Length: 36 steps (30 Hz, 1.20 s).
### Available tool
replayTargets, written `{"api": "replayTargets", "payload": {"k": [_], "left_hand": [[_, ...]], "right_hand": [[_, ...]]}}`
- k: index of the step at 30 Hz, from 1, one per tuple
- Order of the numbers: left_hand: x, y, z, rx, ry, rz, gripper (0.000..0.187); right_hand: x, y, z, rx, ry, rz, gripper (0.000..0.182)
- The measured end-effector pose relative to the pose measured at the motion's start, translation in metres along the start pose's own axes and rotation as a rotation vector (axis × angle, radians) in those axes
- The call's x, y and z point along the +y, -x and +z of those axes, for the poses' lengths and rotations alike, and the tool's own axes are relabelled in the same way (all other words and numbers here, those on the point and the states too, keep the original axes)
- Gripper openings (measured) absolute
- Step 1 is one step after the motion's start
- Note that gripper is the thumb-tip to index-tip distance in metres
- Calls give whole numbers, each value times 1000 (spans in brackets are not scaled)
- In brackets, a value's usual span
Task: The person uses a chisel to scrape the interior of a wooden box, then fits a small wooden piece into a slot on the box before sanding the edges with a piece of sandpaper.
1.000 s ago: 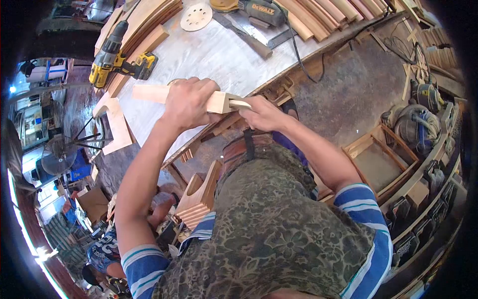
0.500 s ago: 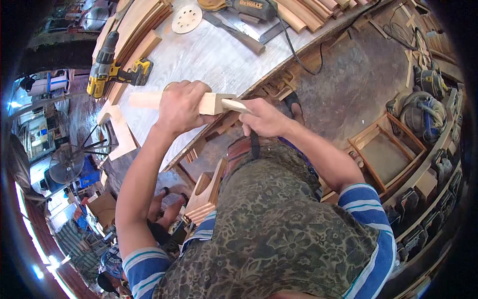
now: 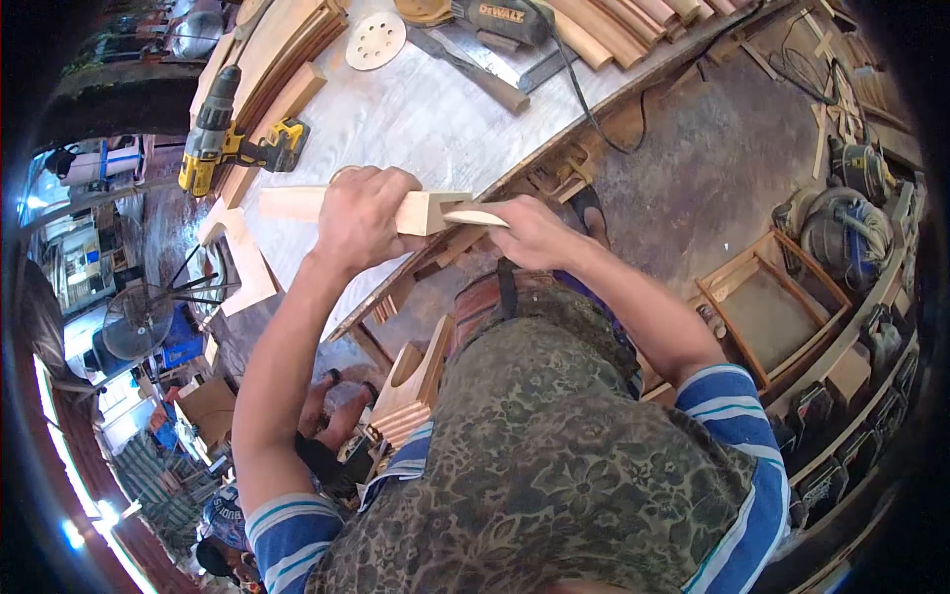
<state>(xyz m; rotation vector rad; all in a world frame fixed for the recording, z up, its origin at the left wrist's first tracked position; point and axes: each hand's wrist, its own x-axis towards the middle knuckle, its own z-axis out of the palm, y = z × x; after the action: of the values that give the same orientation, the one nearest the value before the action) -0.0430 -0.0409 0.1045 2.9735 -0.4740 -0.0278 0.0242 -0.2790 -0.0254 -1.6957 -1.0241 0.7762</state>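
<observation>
A pale wooden piece [image 3: 424,213] lies along the edge of the whitish workbench [image 3: 396,114], and my left hand [image 3: 364,213] is closed around it from above. My right hand [image 3: 532,233] is closed on a thin, pale, flat pad [image 3: 477,217], which looks like folded sandpaper. The pad's tip touches the notched right end of the wooden piece. The fingers of my right hand are partly hidden behind the pad.
A yellow and black drill [image 3: 223,139] lies at the bench's left, near stacked curved wood strips [image 3: 287,59]. A perforated disc [image 3: 376,41], a chisel-like tool [image 3: 475,74] and a DeWalt sander [image 3: 505,20] with a dangling cord are behind. A person [image 3: 233,525] sits lower left.
The pad has turned slightly at the notched end, and its tip now points a little further down to the right. My left hand keeps its hold. The whole view has shifted slightly.
</observation>
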Motion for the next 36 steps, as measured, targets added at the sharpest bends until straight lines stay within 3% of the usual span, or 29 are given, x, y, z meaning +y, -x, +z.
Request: {"api": "replayTargets", "payload": {"k": [2, 6, 10, 12, 14, 16, 20, 30, 36], "left_hand": [[1, 0, 0, -19, 26, -14, 55], [3, 1, 1, -37, 34, -37, 55], [2, 1, -1, -27, 44, -31, 58], [2, 1, -1, -40, 47, -44, 60], [2, 1, -2, -41, 49, -45, 61], [2, 1, -1, -45, 61, -47, 61], [2, -1, -2, -22, 80, -44, 60], [4, -2, -3, -25, 66, -55, 57], [3, 0, 1, -11, 56, -72, 56]], "right_hand": [[-5, 0, -9, -28, -70, 15, 50], [-8, -12, 9, 41, 109, -43, 43], [-27, 3, -19, 12, 217, -21, 35], [-31, 16, -34, -63, 261, 158, 31], [-18, 18, -30, -24, 257, 113, 30], [-10, 20, -20, 299, 196, -91, 29], [-4, 29, -23, 397, 245, -162, 27], [8, 0, 23, 458, 310, -258, 32], [10, -8, 19, 453, 465, -371, 15]]}}
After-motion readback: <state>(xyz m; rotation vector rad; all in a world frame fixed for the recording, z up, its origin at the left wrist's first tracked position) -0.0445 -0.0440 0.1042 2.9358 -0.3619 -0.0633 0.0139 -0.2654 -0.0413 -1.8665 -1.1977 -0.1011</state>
